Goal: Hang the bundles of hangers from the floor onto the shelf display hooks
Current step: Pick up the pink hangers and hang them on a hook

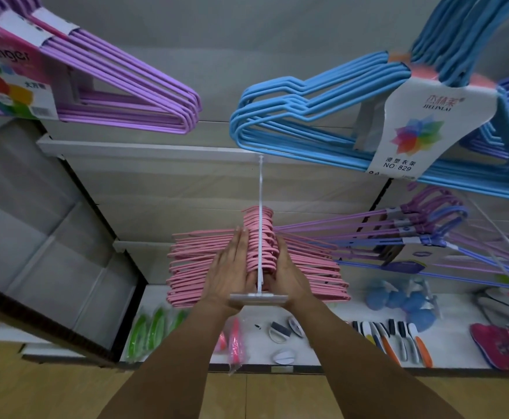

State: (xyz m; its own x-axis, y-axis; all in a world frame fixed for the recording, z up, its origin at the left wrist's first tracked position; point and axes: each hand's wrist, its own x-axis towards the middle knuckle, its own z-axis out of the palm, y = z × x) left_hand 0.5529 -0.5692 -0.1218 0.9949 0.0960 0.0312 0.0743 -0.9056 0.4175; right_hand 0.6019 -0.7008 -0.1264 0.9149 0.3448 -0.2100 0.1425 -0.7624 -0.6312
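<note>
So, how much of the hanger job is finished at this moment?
Purple hangers and blue hangers already hang above. Both hands, left and right, press the pink hangers on the white hook. The floor shows no bundles here.
</note>
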